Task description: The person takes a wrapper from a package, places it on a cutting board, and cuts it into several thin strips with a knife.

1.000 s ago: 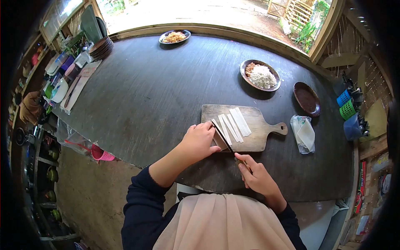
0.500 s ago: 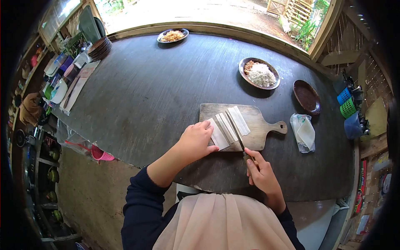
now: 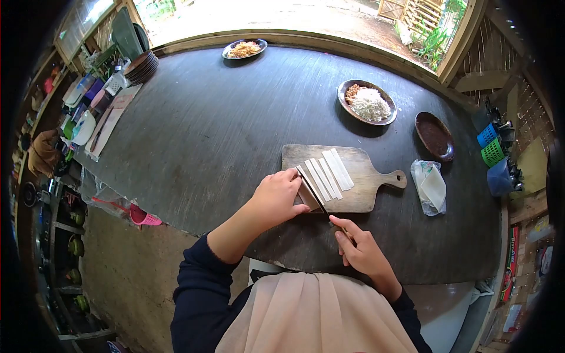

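My left hand presses down with curved fingers on a pale pastry sheet at the left of a wooden cutting board. In my right hand is the handle of a knife. Its dark blade slants across the sheet, close beside my left fingertips. Several narrow pastry strips lie side by side on the board, right of the blade. My left hand partly hides the sheet.
Beyond the board stands a plate of white shreds and reddish-brown food. To the right are a brown oval dish and a plastic packet of pastry sheets. Another food plate sits by the window. Stacked dishes stand far left.
My right hand and the knife have moved left, from between the strips to the sheet by my left fingers. The strips there are spread further apart. My left hand has barely moved.
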A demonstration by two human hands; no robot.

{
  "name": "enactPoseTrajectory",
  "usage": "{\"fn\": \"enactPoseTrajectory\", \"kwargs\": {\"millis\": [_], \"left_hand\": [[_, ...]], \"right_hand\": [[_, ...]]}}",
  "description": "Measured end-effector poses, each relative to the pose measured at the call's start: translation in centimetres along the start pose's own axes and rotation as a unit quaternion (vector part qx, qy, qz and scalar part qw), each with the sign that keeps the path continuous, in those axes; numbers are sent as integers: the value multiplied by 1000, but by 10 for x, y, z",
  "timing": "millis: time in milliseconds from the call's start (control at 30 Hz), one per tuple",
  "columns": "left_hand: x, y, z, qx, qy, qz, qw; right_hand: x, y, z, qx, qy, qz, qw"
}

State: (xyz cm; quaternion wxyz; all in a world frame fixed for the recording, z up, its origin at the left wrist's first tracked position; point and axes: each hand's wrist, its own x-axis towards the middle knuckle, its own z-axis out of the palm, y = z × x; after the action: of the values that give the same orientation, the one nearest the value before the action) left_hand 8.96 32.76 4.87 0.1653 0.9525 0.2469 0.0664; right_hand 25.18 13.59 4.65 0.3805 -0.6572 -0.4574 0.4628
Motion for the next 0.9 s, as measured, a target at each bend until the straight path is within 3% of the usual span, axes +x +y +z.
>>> {"fn": "enactPoseTrajectory", "kwargs": {"millis": [300,467,567,900], "left_hand": [[0,1,-2,5,-9,-5,1000],[1,1,-2,-13,-20,-4,1000],[1,0,0,-2,-1,2,1000],[1,0,0,12,-4,-2,1000]], "right_hand": [[2,-4,-2,-3,-4,12,1000],[5,5,0,-21,11,-53,998],[3,-2,-2,-7,-6,-15,1000],[4,-4,-3,2,-12,-11,1000]]}}
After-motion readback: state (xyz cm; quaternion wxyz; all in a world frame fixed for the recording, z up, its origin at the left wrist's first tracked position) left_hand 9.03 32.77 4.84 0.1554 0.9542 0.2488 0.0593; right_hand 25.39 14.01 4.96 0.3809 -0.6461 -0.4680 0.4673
